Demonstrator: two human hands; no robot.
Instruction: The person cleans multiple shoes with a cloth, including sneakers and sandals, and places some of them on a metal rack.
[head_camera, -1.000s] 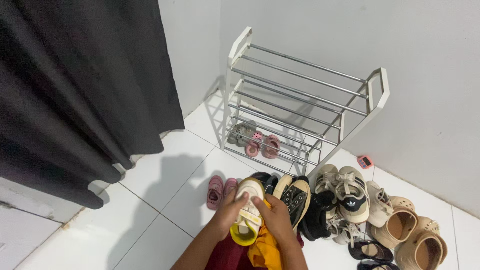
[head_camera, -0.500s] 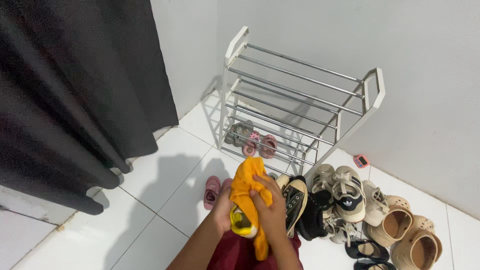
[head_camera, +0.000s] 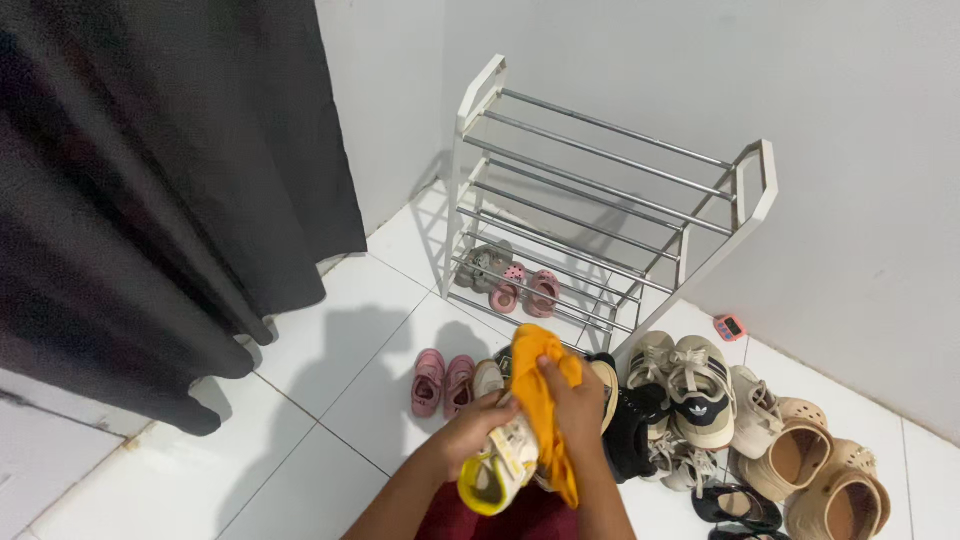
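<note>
My left hand (head_camera: 470, 432) holds a small white and yellow shoe (head_camera: 497, 468) low in the middle of the view, its side turned up. My right hand (head_camera: 573, 400) grips a yellow cloth (head_camera: 540, 385) pressed against the shoe; the cloth drapes over the shoe's upper and hangs down past its heel. Both hands are above the floor, in front of a heap of shoes.
A white and metal shoe rack (head_camera: 600, 215) stands against the wall with small pink sandals (head_camera: 528, 290) on its lowest shelf. Pink slippers (head_camera: 443, 382), sneakers (head_camera: 690, 385) and tan clogs (head_camera: 825, 475) lie on the white tiles. A black curtain (head_camera: 160, 180) hangs at left.
The shoe has turned onto its side in my left hand. My right hand has dragged the yellow cloth along it, from covering the toe to the right side.
</note>
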